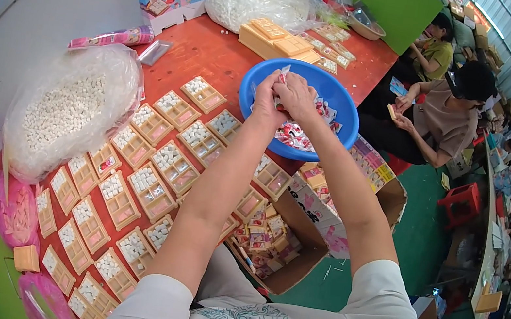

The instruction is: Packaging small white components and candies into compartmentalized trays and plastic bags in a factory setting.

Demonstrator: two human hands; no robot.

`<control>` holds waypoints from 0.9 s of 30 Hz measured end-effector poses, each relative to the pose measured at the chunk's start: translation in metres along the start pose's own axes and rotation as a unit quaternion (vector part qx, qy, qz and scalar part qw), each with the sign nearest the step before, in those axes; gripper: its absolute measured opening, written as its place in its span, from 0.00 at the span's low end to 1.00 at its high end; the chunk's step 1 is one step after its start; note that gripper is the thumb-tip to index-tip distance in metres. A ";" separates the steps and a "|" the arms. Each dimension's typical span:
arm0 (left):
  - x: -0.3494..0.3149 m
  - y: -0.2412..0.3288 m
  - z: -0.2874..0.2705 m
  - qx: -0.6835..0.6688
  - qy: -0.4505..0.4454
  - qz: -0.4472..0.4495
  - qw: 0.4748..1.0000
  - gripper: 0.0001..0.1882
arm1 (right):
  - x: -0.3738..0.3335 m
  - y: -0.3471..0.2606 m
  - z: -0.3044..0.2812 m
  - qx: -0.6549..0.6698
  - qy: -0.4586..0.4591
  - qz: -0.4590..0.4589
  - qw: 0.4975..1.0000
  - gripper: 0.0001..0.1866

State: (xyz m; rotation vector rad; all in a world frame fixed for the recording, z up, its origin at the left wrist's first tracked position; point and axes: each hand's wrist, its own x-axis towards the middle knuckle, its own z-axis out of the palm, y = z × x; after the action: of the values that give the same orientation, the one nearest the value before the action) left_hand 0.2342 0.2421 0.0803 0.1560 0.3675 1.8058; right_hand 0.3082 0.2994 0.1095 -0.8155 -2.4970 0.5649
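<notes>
Both my arms reach over a blue plastic basin (pixel 252 70) of small red-and-white packets (pixel 296 136). My left hand (pixel 267 100) and my right hand (pixel 299 95) are close together above it, fingers curled inward. A small white-and-red packet (pixel 285 70) sticks up between them, pinched by the fingers; which hand bears more of it I cannot tell. To the left, rows of small wooden trays (pixel 152 189) lie on the red table (pixel 183 49). Each has compartments, many with white cubes in one part. One tray (pixel 105 159) has a red packet in it.
A clear bag of white cubes (pixel 65 108) lies at the left, near a pink bag (pixel 17 210). Wooden boxes (pixel 280 41) and a large plastic bag (pixel 259 5) stand at the back. Open cartons (pixel 298 275) are below the table edge. Two people (pixel 451 113) sit at the right.
</notes>
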 end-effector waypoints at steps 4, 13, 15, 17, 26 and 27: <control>0.011 -0.001 -0.018 -0.020 -0.050 0.018 0.998 0.15 | -0.007 -0.006 0.010 -0.083 -0.018 -0.010 0.996 0.33; -0.001 -0.014 -0.021 -0.003 0.052 0.070 0.996 0.11 | -0.017 -0.001 -0.001 0.269 -0.033 0.113 0.956 0.34; -0.004 -0.009 -0.027 0.006 0.063 0.101 0.993 0.11 | -0.018 -0.014 -0.004 0.334 -0.021 0.135 0.933 0.30; -0.009 -0.011 -0.022 0.028 0.067 0.099 0.992 0.10 | -0.015 -0.007 -0.011 0.256 -0.023 0.099 0.961 0.20; -0.066 0.009 -0.011 -0.094 0.092 0.073 0.989 0.20 | -0.030 -0.033 -0.011 0.193 -0.058 -0.078 0.976 0.17; -0.069 0.013 -0.016 -0.110 0.115 0.088 0.983 0.21 | -0.032 -0.042 0.002 0.096 0.014 -0.109 0.989 0.17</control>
State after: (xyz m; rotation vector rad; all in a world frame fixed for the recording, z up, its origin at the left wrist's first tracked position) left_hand 0.2359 0.1701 0.0760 -0.1813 0.3218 2.0321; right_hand 0.3123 0.2478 0.1199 -0.4688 -2.4187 0.6982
